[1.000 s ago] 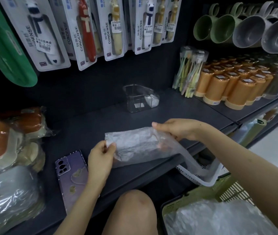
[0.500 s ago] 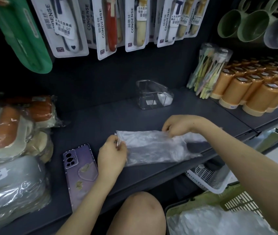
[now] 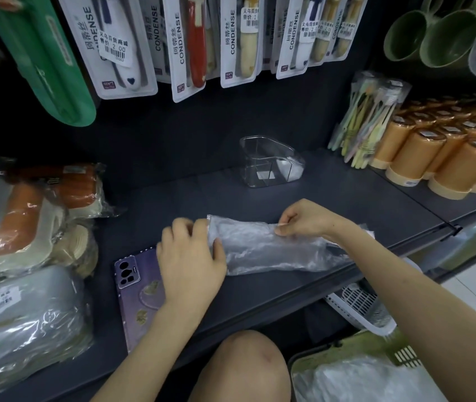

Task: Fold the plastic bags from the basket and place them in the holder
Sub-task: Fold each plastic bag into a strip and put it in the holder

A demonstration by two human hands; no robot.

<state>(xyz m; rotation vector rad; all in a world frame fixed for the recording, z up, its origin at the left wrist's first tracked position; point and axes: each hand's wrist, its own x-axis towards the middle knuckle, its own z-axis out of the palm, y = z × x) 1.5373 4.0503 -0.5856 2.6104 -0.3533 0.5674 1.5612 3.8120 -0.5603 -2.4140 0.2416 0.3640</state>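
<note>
Fingers of the left hand (image 3: 190, 256) curl round the left end of the plastic bag (image 3: 266, 248), which lies flat near the front edge of the shelf (image 3: 355, 198), and the right hand (image 3: 303, 219) pinches its back edge further right. The bag looks thin, light, soft and slippery, so holding both ends and pressing it flat seems best.

Fingertips (image 3: 183, 226) of the left hand (image 3: 190, 262) are motion-blurred. The right end of the plastic bag (image 3: 266, 245) is hidden by the right forearm (image 3: 376, 256). The green basket (image 3: 405, 356) is cut off by the bottom edge; the phone (image 3: 138, 288) is partly covered by the left hand.
</note>
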